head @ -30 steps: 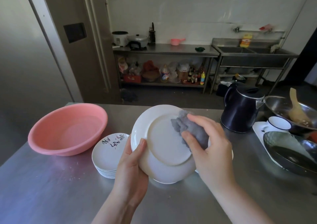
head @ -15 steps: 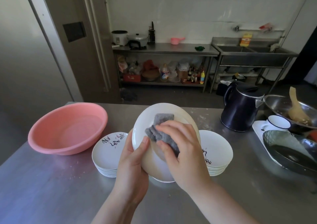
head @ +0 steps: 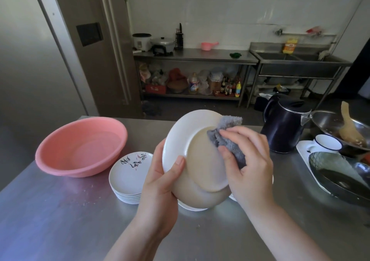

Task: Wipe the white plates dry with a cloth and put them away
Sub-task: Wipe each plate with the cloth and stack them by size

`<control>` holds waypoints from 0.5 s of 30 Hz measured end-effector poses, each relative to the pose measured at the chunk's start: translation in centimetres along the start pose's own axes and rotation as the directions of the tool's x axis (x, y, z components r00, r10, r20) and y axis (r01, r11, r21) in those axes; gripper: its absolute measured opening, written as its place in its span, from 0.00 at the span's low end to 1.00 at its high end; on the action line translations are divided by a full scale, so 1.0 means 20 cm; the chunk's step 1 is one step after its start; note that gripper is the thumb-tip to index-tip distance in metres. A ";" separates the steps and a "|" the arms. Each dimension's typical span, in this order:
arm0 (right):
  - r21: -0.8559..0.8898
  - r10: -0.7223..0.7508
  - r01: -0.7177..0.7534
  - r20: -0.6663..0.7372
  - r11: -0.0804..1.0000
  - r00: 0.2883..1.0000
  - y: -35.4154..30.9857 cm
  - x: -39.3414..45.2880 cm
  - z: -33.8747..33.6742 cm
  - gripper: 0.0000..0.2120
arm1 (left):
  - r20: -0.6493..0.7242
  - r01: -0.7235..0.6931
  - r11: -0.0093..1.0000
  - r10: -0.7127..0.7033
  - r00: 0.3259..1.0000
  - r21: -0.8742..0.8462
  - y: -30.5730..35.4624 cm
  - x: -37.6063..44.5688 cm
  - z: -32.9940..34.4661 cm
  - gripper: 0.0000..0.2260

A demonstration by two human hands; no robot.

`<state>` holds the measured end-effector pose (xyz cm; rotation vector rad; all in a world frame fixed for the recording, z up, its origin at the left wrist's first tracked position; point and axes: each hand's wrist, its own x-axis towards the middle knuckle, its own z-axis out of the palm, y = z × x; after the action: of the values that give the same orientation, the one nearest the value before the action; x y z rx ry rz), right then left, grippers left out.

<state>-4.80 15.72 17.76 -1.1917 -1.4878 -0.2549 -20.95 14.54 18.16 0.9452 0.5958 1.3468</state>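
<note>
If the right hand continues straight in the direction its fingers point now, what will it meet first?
The right hand points left, pressing the grey cloth on the underside of the white plate. Sliding on across the plate, it would probably first meet the left hand, whose thumb grips the left rim; depth is unclear.

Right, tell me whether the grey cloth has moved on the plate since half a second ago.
Yes. The grey cloth has slid up and right to the white plate's upper rim, nearer the black kettle.

White tiled wall [head: 230,6], steel bench [head: 192,53] w/ cluttered lower shelf, steel sink unit [head: 296,64], dark floor.
</note>
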 end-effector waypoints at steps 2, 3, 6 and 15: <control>0.013 -0.018 0.018 -0.003 1.000 1.000 -0.02 0.01 0.01 0.11 | 0.012 0.019 1.000 -0.019 1.000 -0.001 -0.01 0.00 0.00 0.18; 0.019 -0.024 0.023 0.016 1.000 1.000 -0.02 0.01 0.01 0.11 | 0.014 0.026 1.000 -0.026 1.000 0.007 -0.01 0.00 -0.01 0.18; 0.081 0.029 -0.040 0.133 0.996 0.991 0.02 -0.01 0.00 0.11 | 0.017 0.044 0.997 -0.045 0.999 0.056 -0.01 0.02 -0.05 0.19; 0.207 0.160 -0.265 0.419 0.942 0.894 0.02 0.15 -0.09 0.10 | 0.215 0.007 0.907 -0.108 0.971 0.422 0.10 0.06 -0.24 0.17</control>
<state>-2.85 16.11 20.72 -1.2263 -1.6574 0.3477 -25.70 16.67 17.50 1.4040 0.7399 1.0488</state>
